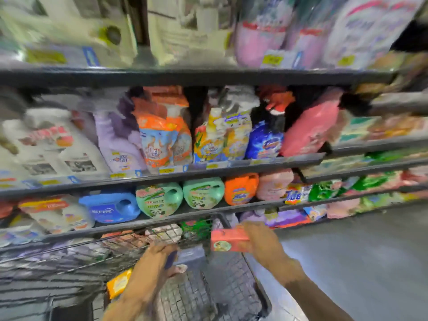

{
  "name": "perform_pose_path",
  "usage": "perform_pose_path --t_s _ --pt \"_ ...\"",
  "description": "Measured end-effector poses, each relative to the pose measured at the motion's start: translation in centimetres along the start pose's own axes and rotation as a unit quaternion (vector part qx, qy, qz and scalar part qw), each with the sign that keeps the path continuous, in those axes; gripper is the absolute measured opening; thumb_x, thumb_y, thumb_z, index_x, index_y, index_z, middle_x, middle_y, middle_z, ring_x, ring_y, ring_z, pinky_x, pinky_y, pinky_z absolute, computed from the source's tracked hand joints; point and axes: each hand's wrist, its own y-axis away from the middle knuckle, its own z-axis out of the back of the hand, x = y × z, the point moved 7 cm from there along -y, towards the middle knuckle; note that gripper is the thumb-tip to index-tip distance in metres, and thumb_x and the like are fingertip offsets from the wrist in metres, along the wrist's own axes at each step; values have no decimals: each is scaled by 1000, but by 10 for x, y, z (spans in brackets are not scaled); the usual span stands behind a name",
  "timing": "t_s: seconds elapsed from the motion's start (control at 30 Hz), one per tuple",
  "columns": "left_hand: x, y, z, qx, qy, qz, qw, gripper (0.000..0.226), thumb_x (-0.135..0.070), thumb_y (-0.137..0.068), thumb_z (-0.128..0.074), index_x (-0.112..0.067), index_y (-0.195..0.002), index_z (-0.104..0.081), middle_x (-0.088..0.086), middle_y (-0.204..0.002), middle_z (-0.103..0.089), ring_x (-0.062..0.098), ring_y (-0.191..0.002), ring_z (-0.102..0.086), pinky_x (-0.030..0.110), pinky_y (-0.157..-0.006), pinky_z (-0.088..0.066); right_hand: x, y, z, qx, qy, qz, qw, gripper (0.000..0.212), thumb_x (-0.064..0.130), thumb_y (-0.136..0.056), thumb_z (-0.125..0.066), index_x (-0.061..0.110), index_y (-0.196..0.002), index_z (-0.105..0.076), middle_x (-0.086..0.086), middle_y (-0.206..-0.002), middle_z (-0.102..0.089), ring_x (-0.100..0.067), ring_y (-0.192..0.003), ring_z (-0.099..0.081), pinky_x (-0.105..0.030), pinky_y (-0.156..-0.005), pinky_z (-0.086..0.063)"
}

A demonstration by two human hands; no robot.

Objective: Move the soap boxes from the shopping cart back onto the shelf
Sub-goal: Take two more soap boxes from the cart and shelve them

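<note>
Soap boxes in transfer, head view, strongly motion-blurred. One red soap box [229, 240] was held above the far right corner of the shopping cart [234, 281], clear of the wire basket and below the level of the lowest shelf edges. The right hand [261, 242] gripped it by its right end, fingers wrapped over the top and thumb beneath, so that the box lay roughly level with its long side facing the camera; a round emblem showed on that face. The left hand [159, 256] reached down into the cart and closed around a dark blue-purple box [171, 259], of which only a narrow strip showed between the fingers. Beside that hand a grey-blue box [192, 254] stood in the basket, and a yellow-orange box [119, 283] lay near the left forearm at the basket's near side. More packs, pink and green, rested at the cart's far end against the wire wall; blur made their number uncertain.

Behind the cart ran the shelf [162, 172], several dark tiers stocked with detergent: refill pouches [162, 135] on the middle tier, and below them a blue jug [111, 208], two green jugs [159, 199] and an orange jug [240, 188]. Grey floor [359, 251] lay to the right.
</note>
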Motion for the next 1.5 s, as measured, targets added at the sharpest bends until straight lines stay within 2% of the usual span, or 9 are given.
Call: perform_pose_path --t_s 0.17,0.27,0.37,0.53,0.67,1.0,1.13,1.3,1.5 --pt "-134 -19 74 -51 54 -185 980 47 -72 -86 -52 -28 -101 -63 -29 -92 -42 -7 -82 -38 5 -78 -31 -4 64 114 -55 101 7 993 54 51 -71 -61 35 -123 -60 4 -114 -66 -20 -110 -58 -34 -90 -48" --pt "-199 -41 89 -45 45 -244 968 62 -76 -85 -49 -24 -114 -65 -25 -99 -47 2 -88 -48 14 -81 -39 -22 109 174 -104 85 -19 991 56 56 -69 -57 38 -122 -57 6 -113 -66 -20 -110 -59 -35 -88 -49" --pt "-262 -71 91 -13 22 -254 967 79 -89 -75 -39 -28 -116 -66 -17 -100 -54 13 -93 -52 31 -83 -44 -46 159 231 -148 78 -46 985 43 43 -78 -70 37 -120 -61 8 -108 -65 -19 -105 -59 -35 -86 -48" --pt "-385 -109 81 17 9 -318 948 61 -83 -73 -54 -36 -110 -64 -15 -102 -60 13 -94 -55 37 -85 -47 -117 230 311 -231 80 -81 966 40 39 -79 -74 42 -116 -58 15 -103 -60 -15 -105 -56 -29 -76 -40" --pt "-487 -129 63 29 14 -359 933 59 -84 -72 -53 -40 -111 -64 -22 -101 -57 6 -96 -54 30 -86 -45 -177 287 373 -271 71 -117 953 42 37 -80 -74 41 -119 -59 13 -104 -62 -14 -104 -56 -38 -87 -48" --pt "-712 -173 -3 64 -18 -425 903 56 -71 -79 -57 -36 -123 -62 -14 -107 -58 6 -100 -52 25 -86 -42 -316 387 514 -321 58 -158 932 38 35 -80 -75 41 -114 -59 12 -102 -64 -11 -94 -59 -38 -83 -50" --pt "-779 -193 -15 67 -3 -435 898 50 -59 -79 -63 -31 -120 -65 -12 -107 -59 6 -99 -53 30 -87 -43 -357 402 561 -343 62 -165 923 39 33 -79 -76 39 -115 -61 13 -107 -66 -12 -99 -60 -36 -84 -49" --pt "-844 -245 -37 67 -12 -450 890 61 -74 -76 -55 -33 -120 -64 -14 -105 -60 5 -97 -53 26 -80 -40 -408 398 618 -359 58 -181 914 36 32 -81 -76 39 -113 -61 14 -107 -66 -13 -98 -60 -39 -86 -50" --pt "-905 -321 -58 57 10 -451 891 45 -52 -83 -71 -29 -122 -64 -12 -111 -60 8 -103 -52 29 -88 -43 -464 354 687 -356 73 -176 915 38 32 -80 -76 37 -115 -61 12 -110 -67 -15 -99 -61 -42 -86 -51"
